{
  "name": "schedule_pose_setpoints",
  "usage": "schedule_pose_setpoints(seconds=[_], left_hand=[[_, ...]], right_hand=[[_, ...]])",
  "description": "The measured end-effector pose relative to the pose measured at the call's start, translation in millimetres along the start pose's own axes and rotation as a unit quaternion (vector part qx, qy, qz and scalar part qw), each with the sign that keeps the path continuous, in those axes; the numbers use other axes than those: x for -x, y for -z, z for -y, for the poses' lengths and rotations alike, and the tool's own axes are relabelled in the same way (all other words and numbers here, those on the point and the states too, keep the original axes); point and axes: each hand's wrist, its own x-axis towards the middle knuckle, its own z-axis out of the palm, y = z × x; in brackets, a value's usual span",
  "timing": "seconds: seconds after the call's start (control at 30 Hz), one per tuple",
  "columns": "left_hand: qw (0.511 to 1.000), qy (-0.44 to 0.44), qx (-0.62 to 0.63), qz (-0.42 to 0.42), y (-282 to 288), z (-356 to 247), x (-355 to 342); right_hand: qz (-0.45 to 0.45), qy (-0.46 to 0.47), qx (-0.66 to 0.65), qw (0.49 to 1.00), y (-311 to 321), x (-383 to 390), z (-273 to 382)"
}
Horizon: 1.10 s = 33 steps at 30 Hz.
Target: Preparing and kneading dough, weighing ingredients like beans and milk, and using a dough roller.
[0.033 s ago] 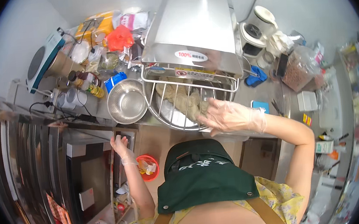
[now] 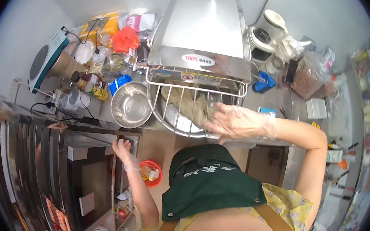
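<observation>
A stainless steel dough mixer stands on the counter in front of me. Its wire guard lies over the round bowl, and greenish-beige dough shows between the bars. My right hand, in a clear plastic glove, is at the guard's front right with bent fingers around its bars. The palm side is hidden. My left hand, also gloved, is lower on the left by the front corner of the counter. Its fingers are half curled and apart, with nothing visible in them. A perforated metal bowl stands left of the mixer.
Bottles, bags and a blue-edged appliance crowd the left counter. To the right are a white blender, a blue cloth and a bag of brownish grains. A red bin is on the floor, near a dark oven.
</observation>
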Motion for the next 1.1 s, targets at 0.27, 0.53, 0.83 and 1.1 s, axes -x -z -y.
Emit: schedule_pose_setpoints(seconds=[0.27, 0.53, 0.83, 1.1], left_hand=[[0.995, -0.046, 0.025, -0.085, 55, 0, 46], [0.985, -0.052, 0.042, -0.16, 87, 22, 132], [0.93, -0.031, 0.033, -0.365, 133, 31, 257], [0.968, -0.089, -0.019, -0.235, 67, -10, 202]], right_hand=[[-0.335, -0.193, -0.125, 0.914, 180, 32, -166], [-0.445, -0.438, -0.37, 0.687, 89, 86, -431], [-0.388, -0.412, -0.731, 0.381, -181, 126, -517], [-0.371, -0.482, -0.525, 0.595, -127, 134, -455]])
